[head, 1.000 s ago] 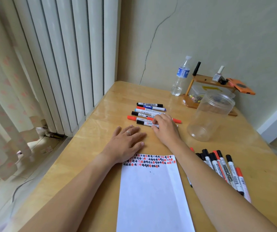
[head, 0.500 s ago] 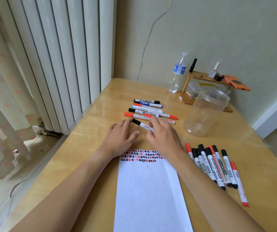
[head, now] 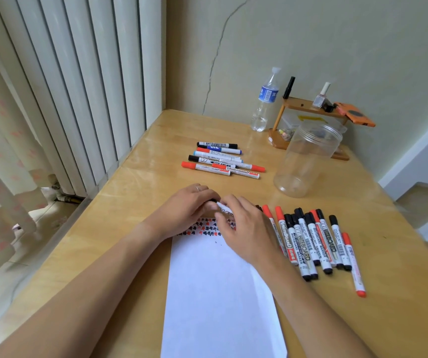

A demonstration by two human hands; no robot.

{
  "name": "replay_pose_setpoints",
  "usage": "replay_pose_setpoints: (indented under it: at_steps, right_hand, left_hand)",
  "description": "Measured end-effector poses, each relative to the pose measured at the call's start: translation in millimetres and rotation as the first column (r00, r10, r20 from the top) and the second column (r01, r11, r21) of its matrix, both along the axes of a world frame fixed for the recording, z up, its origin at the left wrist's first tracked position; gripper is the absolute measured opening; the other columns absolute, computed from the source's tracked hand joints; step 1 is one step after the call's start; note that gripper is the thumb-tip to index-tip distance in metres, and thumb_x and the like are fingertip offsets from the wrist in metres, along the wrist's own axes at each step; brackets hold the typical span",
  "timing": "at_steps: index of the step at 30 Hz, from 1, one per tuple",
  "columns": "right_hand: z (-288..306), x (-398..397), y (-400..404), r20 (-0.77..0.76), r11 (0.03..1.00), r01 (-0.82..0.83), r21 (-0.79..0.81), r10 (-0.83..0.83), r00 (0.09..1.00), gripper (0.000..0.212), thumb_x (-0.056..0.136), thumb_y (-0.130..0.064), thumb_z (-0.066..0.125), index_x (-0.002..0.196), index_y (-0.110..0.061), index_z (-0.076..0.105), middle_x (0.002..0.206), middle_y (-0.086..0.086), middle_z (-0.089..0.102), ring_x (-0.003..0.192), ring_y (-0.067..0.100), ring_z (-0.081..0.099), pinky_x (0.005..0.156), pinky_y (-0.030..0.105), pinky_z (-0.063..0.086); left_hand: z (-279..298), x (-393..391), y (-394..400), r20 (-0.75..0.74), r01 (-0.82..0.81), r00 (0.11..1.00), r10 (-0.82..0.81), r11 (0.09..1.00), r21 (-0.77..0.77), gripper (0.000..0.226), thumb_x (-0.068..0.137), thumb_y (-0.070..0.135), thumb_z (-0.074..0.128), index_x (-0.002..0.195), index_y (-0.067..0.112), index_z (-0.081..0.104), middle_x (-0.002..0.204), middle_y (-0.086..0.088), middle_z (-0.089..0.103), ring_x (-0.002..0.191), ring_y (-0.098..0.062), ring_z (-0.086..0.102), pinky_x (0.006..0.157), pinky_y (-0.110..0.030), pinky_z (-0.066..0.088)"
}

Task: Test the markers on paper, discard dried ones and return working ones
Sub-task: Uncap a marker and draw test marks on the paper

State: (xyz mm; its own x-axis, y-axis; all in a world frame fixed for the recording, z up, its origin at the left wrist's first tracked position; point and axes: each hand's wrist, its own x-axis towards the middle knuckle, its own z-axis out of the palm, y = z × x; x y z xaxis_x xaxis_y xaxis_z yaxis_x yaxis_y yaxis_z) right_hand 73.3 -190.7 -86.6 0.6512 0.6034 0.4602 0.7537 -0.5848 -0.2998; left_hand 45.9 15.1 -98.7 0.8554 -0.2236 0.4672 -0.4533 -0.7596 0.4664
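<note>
Both hands meet just above the top edge of the sheet of paper (head: 220, 288). The left hand (head: 187, 210) curls its fingers round the black cap end of a marker (head: 222, 207), and the right hand (head: 244, 228) pinches the white barrel of the same marker between thumb and fingertips, so the marker lies across the gap between the two hands, over the far end of the paper. The paper lies flat on the wooden worktop (head: 135, 202), its long side running toward the person; a band of small red and black scribbles (head: 205, 228) crosses its far end, partly hidden under the hands, and the part of the sheet that shows below them is nearly all white. To the right of the paper, touching the right wrist's side, a row of markers (head: 311, 241) with black and red caps lies side by side, caps pointing away from the person. Beyond the paper, well apart from it, a second, smaller group of markers (head: 220, 158) lies crosswise, with black, blue and red caps. Beyond the paper and to its right stands a clear plastic jar (head: 308, 161), open at the top. Behind the jar, against the wall, are a water bottle (head: 264, 102) and a small wooden shelf (head: 311, 107) carrying little bottles.
</note>
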Motion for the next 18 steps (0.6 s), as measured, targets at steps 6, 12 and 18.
replay_pose_setpoints:
  at_steps: [6,12,18]
  right_hand:
    - [1,1,1,0.146,0.998,0.055,-0.028,-0.050,0.988,0.033,0.099,-0.052,0.051,0.106,-0.024,0.067,0.077,-0.002,0.056,0.065,0.026,0.061,0.050,0.031,0.044]
    - [-1,-4,7,0.122,1.000,0.019,-0.016,-0.017,0.992,0.027,0.102,-0.044,0.049,0.101,-0.019,0.058,0.080,-0.001,0.059,0.068,0.030,0.060,0.050,0.033,0.042]
    - [4,-6,5,0.112,0.998,0.046,-0.043,-0.041,0.993,0.031,0.101,-0.050,0.042,0.098,-0.022,0.056,0.072,-0.002,0.058,0.064,0.031,0.059,0.050,0.031,0.033]
  left_hand:
    - [4,-3,-3,-0.095,-0.019,0.995,0.019,1.000,-0.002,0.052,0.107,0.052,0.027,0.093,0.015,0.061,0.080,0.003,0.060,0.078,-0.014,0.052,0.072,-0.037,0.045]
    - [3,-4,-6,-0.064,-0.034,0.997,0.035,0.999,0.015,0.052,0.106,0.052,0.027,0.085,0.013,0.054,0.073,0.002,0.056,0.069,-0.015,0.048,0.065,-0.038,0.042]
    - [2,-3,-11,0.035,-0.026,0.999,0.024,0.999,0.045,0.045,0.106,0.040,0.033,0.084,0.008,0.055,0.076,-0.004,0.057,0.073,-0.021,0.050,0.066,-0.041,0.043]
